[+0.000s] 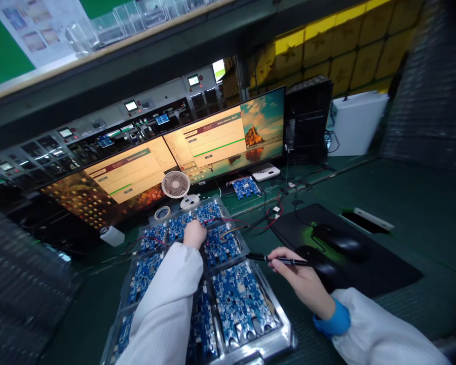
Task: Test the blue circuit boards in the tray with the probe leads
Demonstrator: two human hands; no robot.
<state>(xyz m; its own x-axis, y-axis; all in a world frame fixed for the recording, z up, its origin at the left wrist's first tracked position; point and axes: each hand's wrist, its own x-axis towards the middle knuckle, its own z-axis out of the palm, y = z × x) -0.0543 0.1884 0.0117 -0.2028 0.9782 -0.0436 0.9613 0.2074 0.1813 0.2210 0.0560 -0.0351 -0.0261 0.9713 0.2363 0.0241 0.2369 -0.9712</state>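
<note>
A clear tray [268, 351] with compartments holds several blue circuit boards [241, 299] in front of me. My left hand [194, 234] is closed over the boards in the tray's upper middle. Red and dark wires [220, 220] run out to the right beside its fingers; what the fingers pinch is hidden. To the right of the tray, my right hand [298, 278] grips a black pen [258, 257], held nearly level, its dark end pointing left over the tray's edge.
Two monitors [264, 126] stand behind the tray, with a small white fan [176, 184] and a tape roll [162, 213] before them. Another blue board [245, 187] lies at the back. Two black mice [342, 241] rest on a dark mat [387, 271]. A white bottle [112, 236] sits left.
</note>
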